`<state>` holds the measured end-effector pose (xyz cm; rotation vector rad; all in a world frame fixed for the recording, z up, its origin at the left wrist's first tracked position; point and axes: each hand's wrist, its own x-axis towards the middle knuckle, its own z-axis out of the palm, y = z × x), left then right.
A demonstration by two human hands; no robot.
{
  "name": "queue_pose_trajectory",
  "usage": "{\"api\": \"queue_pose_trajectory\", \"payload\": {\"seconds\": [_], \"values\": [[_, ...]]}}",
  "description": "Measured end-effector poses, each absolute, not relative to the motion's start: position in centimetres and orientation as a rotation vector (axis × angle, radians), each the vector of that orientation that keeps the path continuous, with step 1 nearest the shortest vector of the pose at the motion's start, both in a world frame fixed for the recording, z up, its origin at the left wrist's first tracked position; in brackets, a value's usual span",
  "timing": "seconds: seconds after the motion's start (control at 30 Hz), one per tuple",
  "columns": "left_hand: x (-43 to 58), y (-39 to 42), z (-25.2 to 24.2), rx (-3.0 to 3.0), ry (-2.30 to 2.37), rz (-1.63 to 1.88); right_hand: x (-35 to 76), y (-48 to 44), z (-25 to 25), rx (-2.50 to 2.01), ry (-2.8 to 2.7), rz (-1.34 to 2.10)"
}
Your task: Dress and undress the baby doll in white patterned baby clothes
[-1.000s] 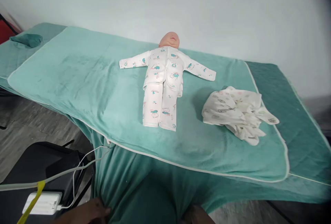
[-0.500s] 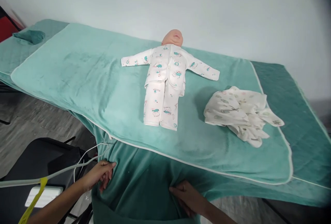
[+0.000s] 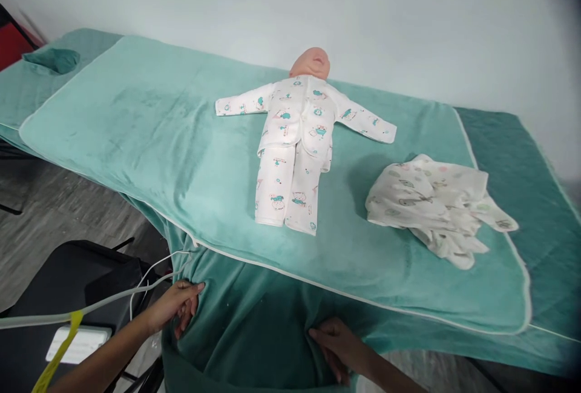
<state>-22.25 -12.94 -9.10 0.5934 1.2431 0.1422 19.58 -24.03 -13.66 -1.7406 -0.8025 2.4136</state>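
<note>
A baby doll (image 3: 297, 138) in a white printed two-piece suit lies on its back on a light teal towel (image 3: 149, 132) spread over the table. A crumpled white printed cloth (image 3: 436, 205) lies to the doll's right. My left hand (image 3: 178, 303) rests with fingers loosely curled against the dark teal cover (image 3: 254, 320) hanging off the table's front. My right hand (image 3: 338, 347) lies on the same hanging cover, fingers pressed flat into a fold. Neither hand holds a separate object.
A black chair (image 3: 68, 284) at lower left carries a white power bank (image 3: 77, 344) with white cables and a yellow strap. A folded teal cloth (image 3: 49, 60) sits at the table's far left. A pale wall runs behind the table.
Both hands came up into view and settled on the hanging cover. In the last half second the view shifted slightly; the hands hardly moved.
</note>
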Motion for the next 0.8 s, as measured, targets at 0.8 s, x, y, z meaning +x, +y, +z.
{"api": "queue_pose_trajectory", "payload": {"seconds": [0.8], "values": [[-21.1,-8.6,-6.2,0.777,1.095,0.025,21.1,-23.6,-10.4,-1.843,-0.820,2.377]]}}
